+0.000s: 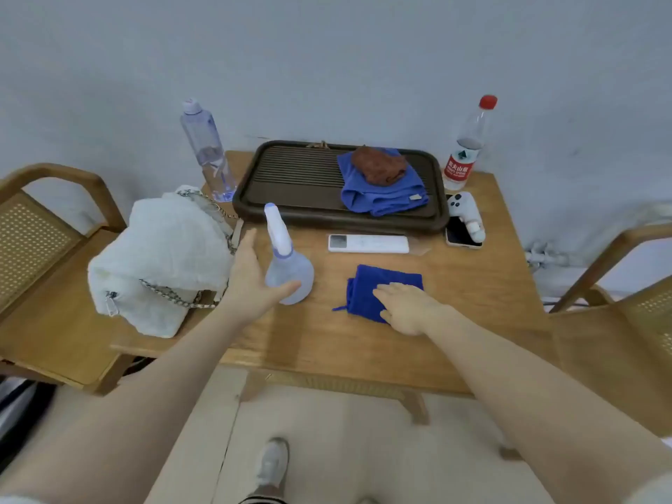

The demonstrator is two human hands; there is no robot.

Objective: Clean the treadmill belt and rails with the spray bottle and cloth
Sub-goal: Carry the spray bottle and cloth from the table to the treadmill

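- The spray bottle [289, 265] stands upright near the middle of the counter [472, 303]. It looks like light plastic, smooth and maybe slippery. The thin neck under the nozzle looks like the best place to hold.
- The left hand [251, 281] is spread wide, thumb touching the bottle's round belly, not gripping yet.
- The blue cloth [378, 289] lies folded at 3 o'clock from the bottle. It is soft and floppy.
- The right hand [407, 307] rests flat on the cloth, fingers straight.
- The white bag [160, 256] sits close at 9 o'clock and the tray [254, 198] at 12 o'clock, so straight up looks the safest way to lift.
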